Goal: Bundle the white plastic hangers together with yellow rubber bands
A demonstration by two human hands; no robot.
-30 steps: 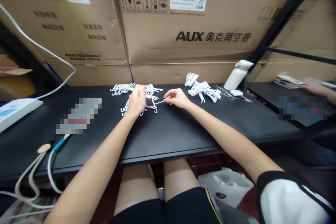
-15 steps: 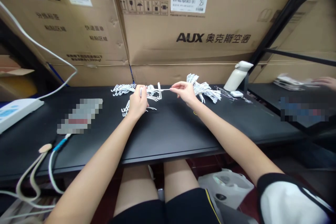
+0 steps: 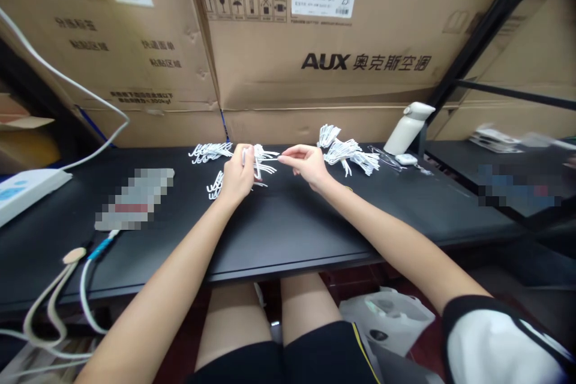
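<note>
My left hand (image 3: 238,175) is closed around a thin white strip that shows at its thumb; how many strips lie in the fist is hidden. Facing it, my right hand (image 3: 306,164) pinches the end of a thin white strip (image 3: 272,159) between thumb and fingertips, just right of the left fist. Behind and left of the left hand lies a bunch of white strips with hooked ends (image 3: 210,151). A smaller hooked bunch (image 3: 215,187) lies partly behind the left wrist. Fanned bundles of mostly straight white strips (image 3: 353,155) rest right of my right hand.
On the black table (image 3: 288,234) stand a cream bottle (image 3: 408,131) and a small white case (image 3: 405,159), with glasses (image 3: 387,158) beside them. A blurred-out flat object (image 3: 137,198) with a cable and a white power strip (image 3: 33,192) lie left. Cardboard (image 3: 360,90) walls the back.
My right hand has moved left, closer to my left hand. The upright bent white strip end between the hands now sits lower and nearer the left fist.
</note>
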